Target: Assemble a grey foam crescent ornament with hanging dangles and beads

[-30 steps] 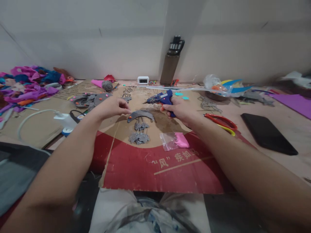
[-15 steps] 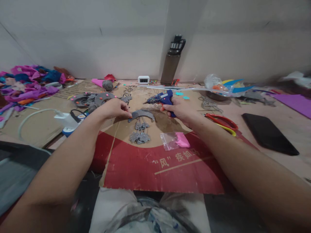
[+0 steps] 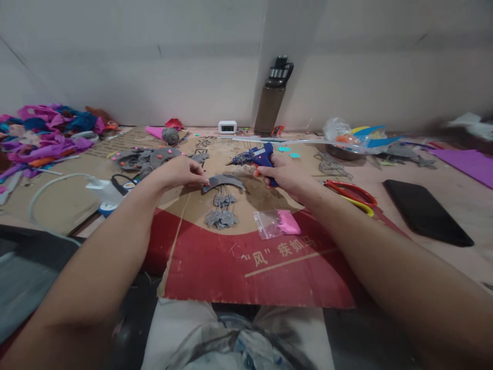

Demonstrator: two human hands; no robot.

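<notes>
My right hand is wrapped round a blue glue gun, whose nozzle points left above the cardboard. With fingertips pinched together, my left hand holds a small orange piece at the left end of a grey curved strip. Its exact shape is partly hidden by the fingers. Thin strings run down from the strip to two ragged grey clusters, an upper one and a lower one. All of these lie on a cardboard sheet with a red printed front.
A small bag with pink pieces lies near my right forearm. Red-handled scissors and a black phone are on the right. Grey pieces with orange dots and a white plug are on the left. A bottle stands behind.
The orange piece and my left fingertips sit very slightly higher at the strip's left end. My right hand and the glue gun look almost still.
</notes>
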